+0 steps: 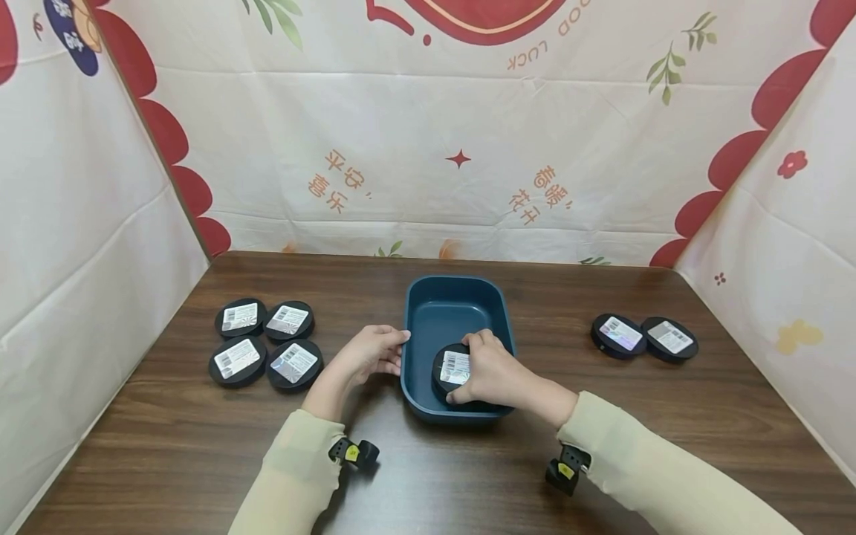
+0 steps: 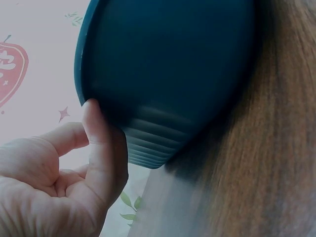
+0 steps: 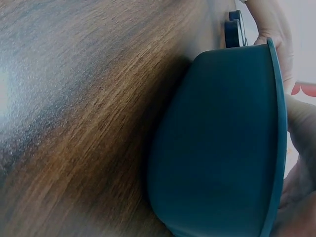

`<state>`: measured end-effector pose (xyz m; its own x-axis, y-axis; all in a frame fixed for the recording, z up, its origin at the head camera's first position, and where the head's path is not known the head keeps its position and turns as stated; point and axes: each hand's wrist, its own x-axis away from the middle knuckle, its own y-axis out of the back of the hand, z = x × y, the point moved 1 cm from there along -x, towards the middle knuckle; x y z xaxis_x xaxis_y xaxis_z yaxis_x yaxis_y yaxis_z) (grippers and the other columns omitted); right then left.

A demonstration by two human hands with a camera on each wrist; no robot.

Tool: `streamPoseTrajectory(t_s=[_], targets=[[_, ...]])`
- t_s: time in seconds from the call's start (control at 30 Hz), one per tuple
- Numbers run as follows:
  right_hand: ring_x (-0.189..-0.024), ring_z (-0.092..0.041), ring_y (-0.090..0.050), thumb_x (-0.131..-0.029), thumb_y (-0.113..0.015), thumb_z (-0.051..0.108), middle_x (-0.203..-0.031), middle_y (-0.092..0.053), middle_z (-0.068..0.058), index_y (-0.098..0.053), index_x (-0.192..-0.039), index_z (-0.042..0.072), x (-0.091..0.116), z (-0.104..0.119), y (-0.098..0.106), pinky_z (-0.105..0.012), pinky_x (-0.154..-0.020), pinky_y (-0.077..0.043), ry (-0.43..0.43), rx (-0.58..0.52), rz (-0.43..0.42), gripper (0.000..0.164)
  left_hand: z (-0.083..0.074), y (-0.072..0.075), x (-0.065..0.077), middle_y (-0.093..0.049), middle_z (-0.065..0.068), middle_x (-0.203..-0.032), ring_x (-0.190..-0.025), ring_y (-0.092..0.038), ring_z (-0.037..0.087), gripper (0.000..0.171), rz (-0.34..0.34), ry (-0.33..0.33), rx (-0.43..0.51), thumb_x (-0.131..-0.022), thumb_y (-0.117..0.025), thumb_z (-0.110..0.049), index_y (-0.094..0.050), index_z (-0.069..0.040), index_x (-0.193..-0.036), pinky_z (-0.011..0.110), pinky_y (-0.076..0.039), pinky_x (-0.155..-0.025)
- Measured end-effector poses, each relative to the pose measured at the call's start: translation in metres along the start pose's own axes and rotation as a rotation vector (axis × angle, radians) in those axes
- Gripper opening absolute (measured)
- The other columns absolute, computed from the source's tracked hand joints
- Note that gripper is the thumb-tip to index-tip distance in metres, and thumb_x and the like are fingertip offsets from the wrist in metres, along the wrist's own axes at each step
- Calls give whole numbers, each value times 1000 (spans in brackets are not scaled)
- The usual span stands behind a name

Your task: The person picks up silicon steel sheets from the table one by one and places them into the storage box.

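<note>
While, in the head view, the disc (image 1: 452, 370) inside the tub (image 1: 458, 293) looks light, stiff and best held by its sides, the right hand (image 1: 496, 374) clamps it, palm down; at the left wrist, the left hand's (image 2: 61, 185) bent fingers pinch the tub's rim; at the right wrist, the tub hides the grip

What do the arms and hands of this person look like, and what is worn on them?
The left sleeve and right sleeve are plain, long and pale yellow-green. The left hand and right hand wear no gloves. Each wrist carries a small black device with a yellow mark.
</note>
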<state>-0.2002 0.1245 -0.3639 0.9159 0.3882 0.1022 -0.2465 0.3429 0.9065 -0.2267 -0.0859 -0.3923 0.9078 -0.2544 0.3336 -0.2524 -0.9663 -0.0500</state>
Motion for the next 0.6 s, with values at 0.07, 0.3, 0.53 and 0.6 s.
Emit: streamPoseTrajectory(t_s=[0.07,0.3,0.53,0.6], targets=[[-95,-25,-45,-60,-84,42,-115,-46,-16,-45,-124,-5,0,0,0,-37,-79,-46,-1,5,2,88,0,0,0,-51,5,-66,-51,-52,10,18,-2,0,-3,-94,-53,-15,-51,3,-88,21,-50,-49],[-96,-25,-45,-61,-83,42,-117,-46,-17,-45,-124,-6,0,2,2,-39,-81,-46,21,39,12,88,-1,0,-1,-52,5,-66,-52,-52,11,19,-23,9,-3,-94,-54,-16,-52,0,-85,21,-50,-50],[-97,-26,-45,-62,-83,43,-118,-46,-19,-44,-126,-7,0,2,2,-39,-82,-46,41,63,23,90,1,0,-1,-51,4,-67,-53,-52,11,19,-19,11,9,-94,-53,-16,-51,1,-85,21,-50,-50],[-98,-26,-45,-63,-82,44,-119,-46,-19,-43,-127,-7,1,2,2,-39,-82,-46,41,66,27,91,1,0,-2,-51,4,-67,-53,-52,11,18,-20,8,12,-94,-53,-15,-51,1,-85,21,-50,-50]])
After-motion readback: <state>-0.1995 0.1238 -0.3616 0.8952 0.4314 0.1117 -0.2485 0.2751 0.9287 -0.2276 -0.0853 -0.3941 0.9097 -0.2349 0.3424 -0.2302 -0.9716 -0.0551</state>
